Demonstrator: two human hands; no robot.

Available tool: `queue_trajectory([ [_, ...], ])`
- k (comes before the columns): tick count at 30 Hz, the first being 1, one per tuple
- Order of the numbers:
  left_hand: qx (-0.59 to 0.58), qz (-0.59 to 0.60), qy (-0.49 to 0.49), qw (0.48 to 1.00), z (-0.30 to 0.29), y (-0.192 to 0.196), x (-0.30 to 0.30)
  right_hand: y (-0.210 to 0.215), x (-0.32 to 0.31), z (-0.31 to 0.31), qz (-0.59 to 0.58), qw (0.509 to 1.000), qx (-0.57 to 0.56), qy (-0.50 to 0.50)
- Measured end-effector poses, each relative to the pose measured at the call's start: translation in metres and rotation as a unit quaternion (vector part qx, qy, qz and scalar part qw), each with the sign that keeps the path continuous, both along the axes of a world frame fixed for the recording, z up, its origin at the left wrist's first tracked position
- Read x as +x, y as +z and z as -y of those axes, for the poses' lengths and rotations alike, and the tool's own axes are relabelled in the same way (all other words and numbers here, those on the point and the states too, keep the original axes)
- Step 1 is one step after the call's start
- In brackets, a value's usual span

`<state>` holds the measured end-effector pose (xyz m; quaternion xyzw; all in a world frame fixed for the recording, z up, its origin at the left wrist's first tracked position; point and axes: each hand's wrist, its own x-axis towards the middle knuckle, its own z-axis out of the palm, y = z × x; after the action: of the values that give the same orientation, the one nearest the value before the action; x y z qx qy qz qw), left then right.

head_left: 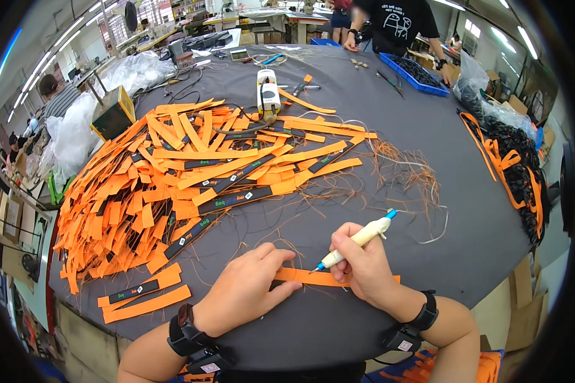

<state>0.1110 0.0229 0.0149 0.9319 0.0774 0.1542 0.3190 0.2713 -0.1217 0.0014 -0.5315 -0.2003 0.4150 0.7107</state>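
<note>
In front of me an orange fabric strap [300, 276] lies crosswise on the dark grey table cover. My left hand [244, 287] grips its left part, thumb on the near side and fingers on the far side. My right hand [369, 271] is closed around a pen [366, 235] with a thick cream-coloured wrapped grip and blue ends. The pen slants down to the left, its tip at the strap's surface. Part of the strap runs under my right hand, and its right end shows beyond. Two finished-looking orange straps [148, 305] lie left of my left wrist, one with a black label.
A large heap of orange straps with black labels [140, 198] covers the left. Loose threads [402, 169] lie beyond my right hand. Farther back are a white device [268, 89], tweezers-like tool [390, 84] and blue tray [415, 75]. Another person [399, 29] stands opposite. Black-and-orange straps [511, 166] lie right.
</note>
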Motion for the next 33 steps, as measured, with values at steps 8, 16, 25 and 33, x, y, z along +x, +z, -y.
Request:
queue_trajectory([
  [8,0.052,-0.054,-0.024,0.997,0.001,-0.001,0.005,-0.009,0.006,0.002,-0.019,0.999,0.047,0.008],
  [16,0.037,-0.02,0.002,0.999,0.0,-0.01,0.002,-0.008,0.004,0.004,0.052,0.998,-0.014,0.034],
  [25,-0.044,-0.043,-0.023,0.998,-0.005,0.0,-0.005,-0.001,-0.004,0.004,0.103,0.99,-0.022,0.088],
  [33,-0.043,-0.091,-0.153,0.983,-0.03,0.014,-0.016,-0.004,-0.001,0.003,0.11,0.991,-0.015,0.074],
])
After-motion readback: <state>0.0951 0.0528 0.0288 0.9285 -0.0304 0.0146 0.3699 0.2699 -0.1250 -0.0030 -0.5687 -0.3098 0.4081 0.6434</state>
